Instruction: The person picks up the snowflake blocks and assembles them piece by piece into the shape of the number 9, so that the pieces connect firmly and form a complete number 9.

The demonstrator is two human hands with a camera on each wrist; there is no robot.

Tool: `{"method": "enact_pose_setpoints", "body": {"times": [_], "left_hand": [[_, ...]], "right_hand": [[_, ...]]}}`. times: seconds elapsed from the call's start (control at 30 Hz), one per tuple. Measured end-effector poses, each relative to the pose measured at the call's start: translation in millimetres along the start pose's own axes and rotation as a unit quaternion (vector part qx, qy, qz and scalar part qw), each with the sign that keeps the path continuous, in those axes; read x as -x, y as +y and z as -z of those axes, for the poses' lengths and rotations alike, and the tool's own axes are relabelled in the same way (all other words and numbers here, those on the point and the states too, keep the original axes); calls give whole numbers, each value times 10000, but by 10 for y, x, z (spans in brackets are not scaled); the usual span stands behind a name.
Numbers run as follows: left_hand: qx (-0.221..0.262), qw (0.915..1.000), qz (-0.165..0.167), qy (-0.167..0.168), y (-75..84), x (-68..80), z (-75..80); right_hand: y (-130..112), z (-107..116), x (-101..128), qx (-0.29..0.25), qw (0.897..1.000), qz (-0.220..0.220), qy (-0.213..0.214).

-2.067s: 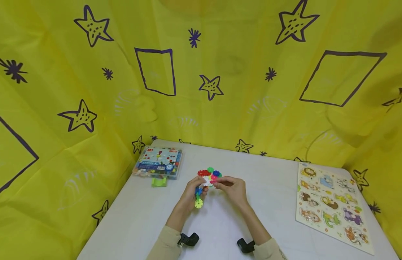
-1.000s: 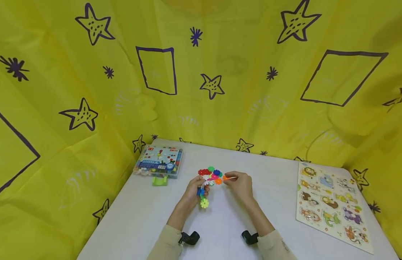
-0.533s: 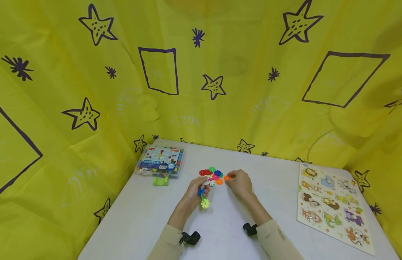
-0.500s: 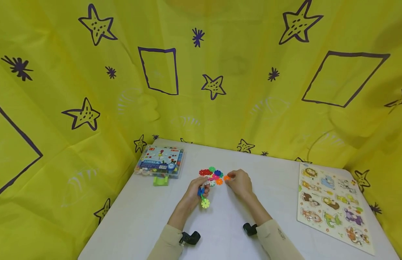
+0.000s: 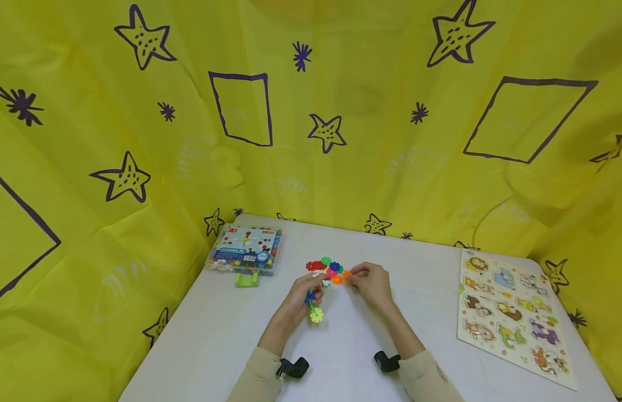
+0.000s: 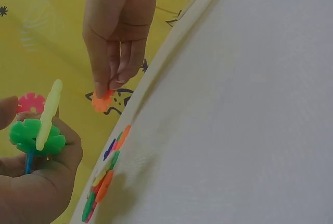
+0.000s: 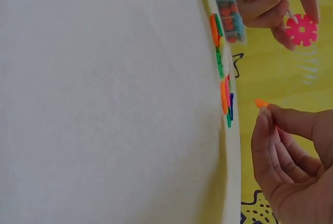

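My left hand [image 5: 295, 293] grips a small chain of snowflake discs. A yellow disc [image 5: 316, 315] and a blue disc [image 5: 310, 297] hang below its fingers in the head view. Its green disc [image 6: 23, 135] shows in the left wrist view, and a pink disc [image 7: 302, 29] sticks out at the fingertips in the right wrist view. The right hand [image 5: 373, 282] pinches an orange disc [image 6: 102, 102] between thumb and fingers, a short way right of the left hand. Beyond both hands, loose red discs [image 5: 316, 266], a blue disc [image 5: 335, 267] and several others lie on the table.
A clear box of coloured beads [image 5: 245, 250] stands at the back left, with a green plastic piece [image 5: 247, 280] in front of it. An animal puzzle board [image 5: 514, 318] lies on the right of the white table [image 5: 416, 312]. A yellow curtain [image 5: 361, 184] hangs behind.
The right hand has moved right, away from the left hand, and now holds an orange disc, turned to show its flat face. The left hand keeps its chain, nearly still.
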State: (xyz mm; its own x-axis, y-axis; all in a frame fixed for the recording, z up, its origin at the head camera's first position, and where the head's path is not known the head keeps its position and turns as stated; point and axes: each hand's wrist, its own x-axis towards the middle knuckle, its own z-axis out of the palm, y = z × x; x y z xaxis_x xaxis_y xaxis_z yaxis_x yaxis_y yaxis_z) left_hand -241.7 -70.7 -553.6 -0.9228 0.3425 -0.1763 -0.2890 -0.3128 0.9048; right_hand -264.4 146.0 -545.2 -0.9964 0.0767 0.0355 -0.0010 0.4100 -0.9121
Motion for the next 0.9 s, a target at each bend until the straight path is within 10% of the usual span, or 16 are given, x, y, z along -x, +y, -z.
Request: {"method": "enact_pose_setpoints", "body": {"times": [0.47, 0.9], "left_hand": [[46, 10000, 45, -36, -13, -10, 31], [-86, 9999, 73, -122, -32, -7, 12]], "right_hand": [[-277, -21, 223, -1777, 9829, 13, -476], [-304, -26, 300, -2028, 9777, -111, -537]]}}
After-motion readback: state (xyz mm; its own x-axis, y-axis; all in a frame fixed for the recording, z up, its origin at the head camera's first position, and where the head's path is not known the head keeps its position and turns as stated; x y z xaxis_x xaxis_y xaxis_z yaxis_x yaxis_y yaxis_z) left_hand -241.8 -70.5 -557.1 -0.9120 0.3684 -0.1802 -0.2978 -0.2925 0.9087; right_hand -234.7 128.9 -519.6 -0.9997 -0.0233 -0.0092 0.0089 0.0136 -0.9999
